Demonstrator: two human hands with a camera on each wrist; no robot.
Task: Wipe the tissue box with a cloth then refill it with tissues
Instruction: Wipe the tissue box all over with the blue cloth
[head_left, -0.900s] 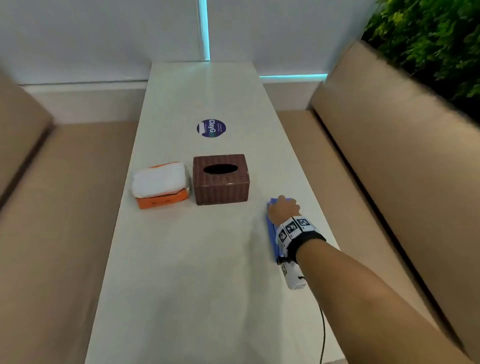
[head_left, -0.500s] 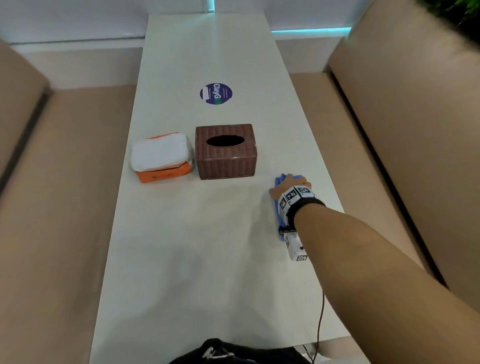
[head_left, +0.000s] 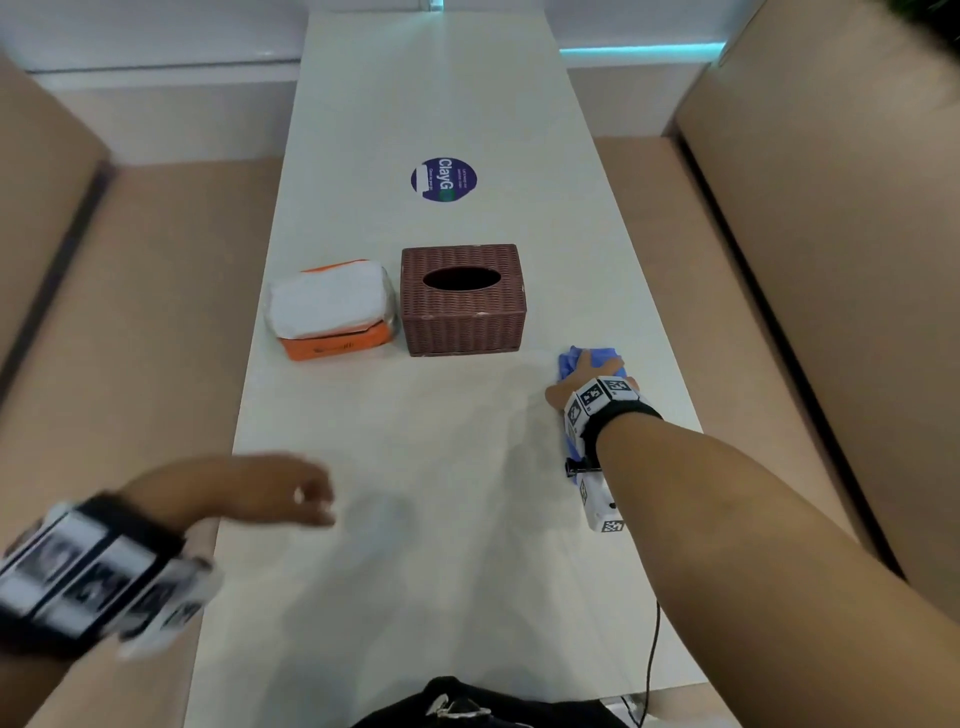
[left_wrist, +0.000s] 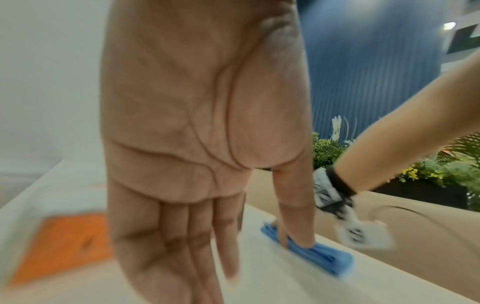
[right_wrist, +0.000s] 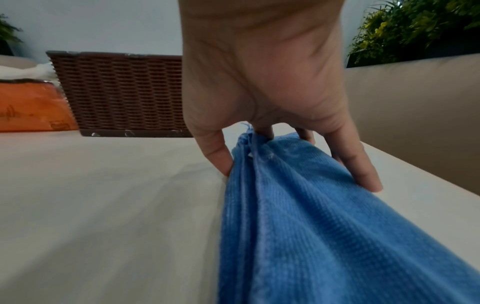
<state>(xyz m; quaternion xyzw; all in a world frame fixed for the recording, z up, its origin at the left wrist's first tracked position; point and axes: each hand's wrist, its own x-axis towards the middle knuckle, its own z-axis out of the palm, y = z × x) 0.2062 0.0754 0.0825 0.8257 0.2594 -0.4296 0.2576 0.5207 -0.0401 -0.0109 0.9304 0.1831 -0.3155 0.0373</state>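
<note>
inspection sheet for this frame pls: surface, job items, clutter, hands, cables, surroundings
Surface: long pale table, no spills seen.
Job's things: brown wicker tissue box, oval slot dark, no tissue showing; orange tissue pack close on its left; blue cloth bunched on the table near the right edge.
Clutter: round purple sticker beyond the box.
Hands: right hand grips the cloth; left hand open over the table, holding nothing.
Cables: thin black cable hangs under the right forearm.
Surroundings: tan bench seats on both sides, green plants behind the right bench.
</note>
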